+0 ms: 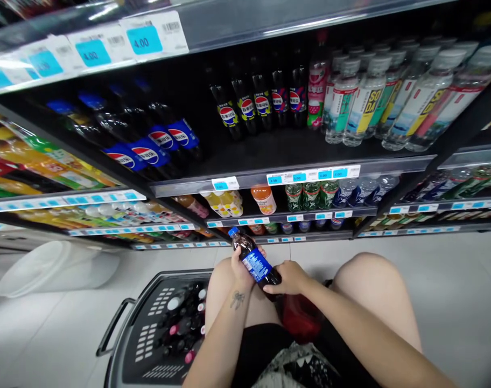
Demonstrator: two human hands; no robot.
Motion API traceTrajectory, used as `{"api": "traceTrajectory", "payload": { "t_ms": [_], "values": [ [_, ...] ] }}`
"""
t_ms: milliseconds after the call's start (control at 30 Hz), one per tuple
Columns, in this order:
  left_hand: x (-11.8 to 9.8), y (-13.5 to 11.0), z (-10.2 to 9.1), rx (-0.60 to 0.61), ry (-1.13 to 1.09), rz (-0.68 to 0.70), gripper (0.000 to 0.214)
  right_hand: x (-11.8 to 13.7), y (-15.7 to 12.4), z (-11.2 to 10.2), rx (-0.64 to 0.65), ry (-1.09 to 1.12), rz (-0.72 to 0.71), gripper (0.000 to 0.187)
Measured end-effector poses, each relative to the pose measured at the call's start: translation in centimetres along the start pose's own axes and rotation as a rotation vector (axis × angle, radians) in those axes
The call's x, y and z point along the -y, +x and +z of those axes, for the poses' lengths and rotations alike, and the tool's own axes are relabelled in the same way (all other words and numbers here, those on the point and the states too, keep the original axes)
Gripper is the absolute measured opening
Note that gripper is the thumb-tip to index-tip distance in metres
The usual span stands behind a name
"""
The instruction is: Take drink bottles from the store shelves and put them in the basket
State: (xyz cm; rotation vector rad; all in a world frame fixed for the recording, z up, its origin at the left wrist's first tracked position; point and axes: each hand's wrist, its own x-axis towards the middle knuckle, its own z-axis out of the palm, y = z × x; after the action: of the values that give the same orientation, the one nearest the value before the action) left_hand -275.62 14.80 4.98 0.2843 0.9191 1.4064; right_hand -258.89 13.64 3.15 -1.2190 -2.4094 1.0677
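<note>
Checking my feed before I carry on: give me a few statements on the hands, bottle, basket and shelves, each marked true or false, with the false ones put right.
1. The left hand and right hand both hold the dark bottle. True.
2. The dark bottle is uncapped. False: its blue cap is on.
3. The right hand is nearer that cap. False: the left hand is.
4. The basket on the person's left has bottles in it. True.
5. In the picture, the pink bottle stands just left of the clear soda bottles. True.

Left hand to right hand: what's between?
A tilted, blue-capped cola bottle, upper part in the left hand, lower end in the right hand; seen in the head view.
</note>
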Motion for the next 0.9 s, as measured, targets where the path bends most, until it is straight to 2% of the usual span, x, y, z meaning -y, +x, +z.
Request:
{"api": "traceTrajectory", "payload": {
  "t_ms": [300,500,667,900],
  "values": [
    [0.4,1.7,-0.1,-0.033,0.038,0.001,0.045,-0.8,1.1,-0.2,0.007,-0.038,0.003,0.049],
    [0.9,2.2,0.0,0.073,0.137,0.002,0.044,-1.1,1.5,-0.5,0.119,-0.177,-0.002,0.056],
    [1.3,2.3,-0.4,0.146,0.243,-0.074,0.042,-1.1,1.6,-0.3,0.197,-0.253,0.009,0.061],
    [1.1,2.1,-0.4,0.152,0.246,-0.083,0.041,-0.9,1.6,-0.3,0.187,-0.242,-0.022,0.058]
  ]
}}
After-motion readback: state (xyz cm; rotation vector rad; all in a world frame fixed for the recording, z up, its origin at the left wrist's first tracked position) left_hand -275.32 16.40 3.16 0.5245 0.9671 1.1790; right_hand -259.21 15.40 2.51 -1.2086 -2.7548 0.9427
